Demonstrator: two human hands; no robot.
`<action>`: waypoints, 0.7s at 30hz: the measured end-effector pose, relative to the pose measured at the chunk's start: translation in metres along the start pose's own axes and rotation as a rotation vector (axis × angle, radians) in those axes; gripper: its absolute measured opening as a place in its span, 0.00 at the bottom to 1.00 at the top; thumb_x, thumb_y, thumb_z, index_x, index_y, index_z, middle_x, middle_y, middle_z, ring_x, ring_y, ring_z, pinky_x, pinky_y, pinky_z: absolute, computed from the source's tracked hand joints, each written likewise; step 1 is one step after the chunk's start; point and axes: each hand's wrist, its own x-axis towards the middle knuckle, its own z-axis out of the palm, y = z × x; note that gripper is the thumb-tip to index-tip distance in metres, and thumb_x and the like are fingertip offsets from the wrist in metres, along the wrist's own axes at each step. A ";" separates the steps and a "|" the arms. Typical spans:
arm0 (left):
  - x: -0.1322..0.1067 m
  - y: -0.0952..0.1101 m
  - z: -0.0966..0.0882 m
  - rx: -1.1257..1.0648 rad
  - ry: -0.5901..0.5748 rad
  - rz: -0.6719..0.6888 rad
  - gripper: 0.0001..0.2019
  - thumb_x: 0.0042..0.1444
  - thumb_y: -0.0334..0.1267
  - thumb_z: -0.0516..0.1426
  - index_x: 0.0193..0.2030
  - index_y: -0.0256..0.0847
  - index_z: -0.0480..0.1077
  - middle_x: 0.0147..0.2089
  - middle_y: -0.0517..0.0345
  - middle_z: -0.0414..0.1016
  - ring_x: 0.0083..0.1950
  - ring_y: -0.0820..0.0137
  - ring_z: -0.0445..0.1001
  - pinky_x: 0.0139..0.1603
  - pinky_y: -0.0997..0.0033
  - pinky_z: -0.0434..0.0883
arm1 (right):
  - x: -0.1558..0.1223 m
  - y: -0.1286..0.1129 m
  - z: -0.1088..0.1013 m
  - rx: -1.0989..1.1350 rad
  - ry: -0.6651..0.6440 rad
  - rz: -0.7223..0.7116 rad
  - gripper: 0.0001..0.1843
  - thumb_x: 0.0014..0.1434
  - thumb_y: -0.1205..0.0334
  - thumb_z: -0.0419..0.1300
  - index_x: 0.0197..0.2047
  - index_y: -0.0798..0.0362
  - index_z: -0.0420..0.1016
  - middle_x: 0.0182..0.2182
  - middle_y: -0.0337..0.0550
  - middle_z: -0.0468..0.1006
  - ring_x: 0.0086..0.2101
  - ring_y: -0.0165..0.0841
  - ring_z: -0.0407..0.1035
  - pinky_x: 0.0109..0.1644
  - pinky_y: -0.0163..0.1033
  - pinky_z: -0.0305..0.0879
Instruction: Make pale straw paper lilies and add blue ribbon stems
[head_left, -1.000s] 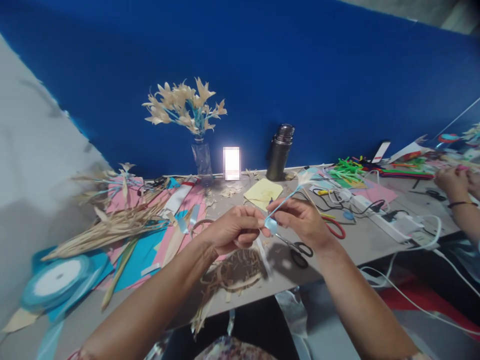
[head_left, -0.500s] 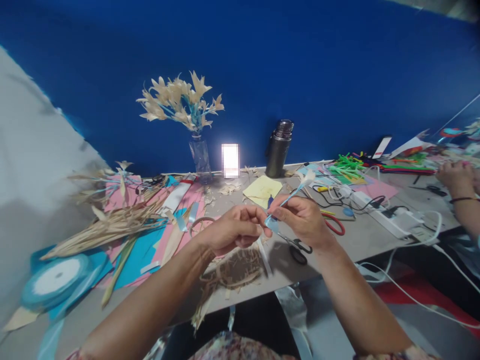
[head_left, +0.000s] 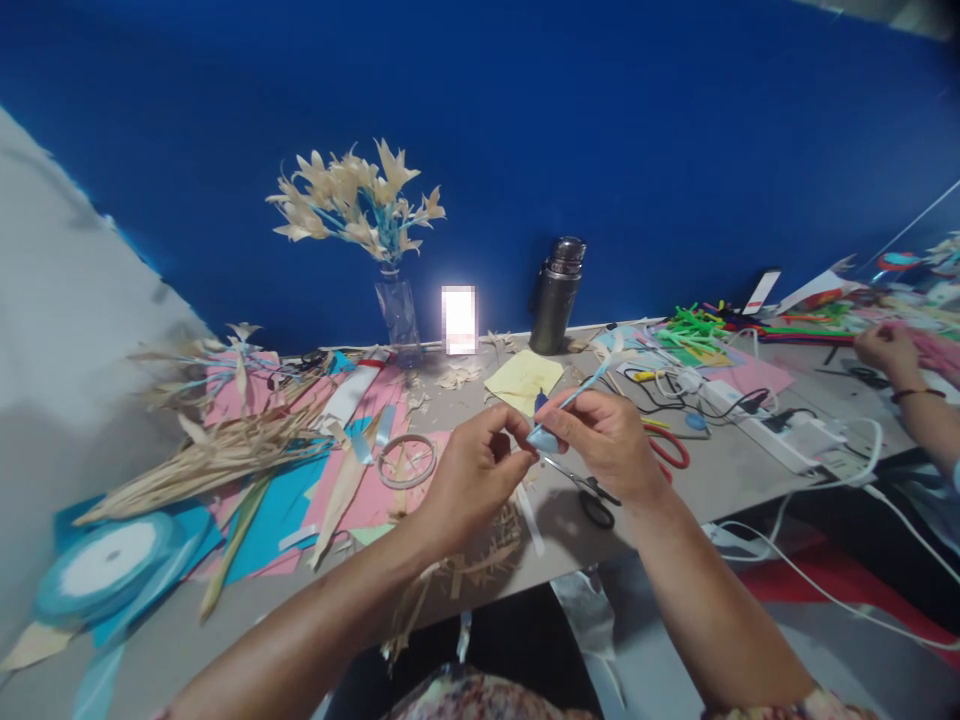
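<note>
My left hand (head_left: 472, 480) and my right hand (head_left: 607, 445) meet above the grey table (head_left: 720, 480). Both pinch a thin light-blue ribbon-wrapped stem (head_left: 574, 398) at its lower end, where a bit of blue ribbon (head_left: 541, 438) bunches between the fingertips. The stem slants up to the right and ends in a pale leaf flower (head_left: 615, 350). Black-handled scissors (head_left: 592, 495) lie on the table just under my right hand. A tape ring (head_left: 406, 461) lies left of my left hand.
A vase of pale flowers (head_left: 360, 205), a lit phone (head_left: 459, 320) and a dark flask (head_left: 556, 295) stand along the blue wall. Dried leaves (head_left: 210, 450), coloured paper and a blue ribbon spool (head_left: 105, 565) lie left. Red scissors, cables and a power strip (head_left: 765, 425) lie right. Another person's hand (head_left: 889, 350) works far right.
My left hand has lifted and drawn back toward me, uncovering the tape ring. My right hand stays pinched on the stem. The other person's hand has moved further away.
</note>
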 end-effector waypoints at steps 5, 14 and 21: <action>-0.001 -0.009 0.004 0.228 0.106 0.195 0.03 0.57 0.32 0.60 0.34 0.41 0.70 0.26 0.65 0.67 0.24 0.75 0.60 0.27 0.74 0.56 | -0.001 -0.001 0.001 -0.030 0.031 0.022 0.18 0.58 0.48 0.67 0.27 0.54 0.79 0.18 0.38 0.73 0.20 0.27 0.64 0.23 0.32 0.61; 0.002 -0.022 0.019 0.831 0.297 0.469 0.05 0.63 0.35 0.56 0.35 0.41 0.69 0.34 0.53 0.75 0.32 0.67 0.70 0.29 0.69 0.56 | -0.002 0.011 0.004 0.031 0.122 0.028 0.16 0.57 0.50 0.68 0.28 0.54 0.81 0.23 0.40 0.78 0.19 0.26 0.64 0.20 0.31 0.60; 0.001 -0.025 0.017 0.735 0.257 0.531 0.05 0.64 0.34 0.54 0.46 0.42 0.68 0.41 0.51 0.77 0.33 0.69 0.72 0.32 0.71 0.65 | -0.004 0.016 0.005 0.059 0.176 0.055 0.17 0.57 0.49 0.69 0.27 0.55 0.81 0.23 0.41 0.79 0.18 0.25 0.62 0.19 0.32 0.57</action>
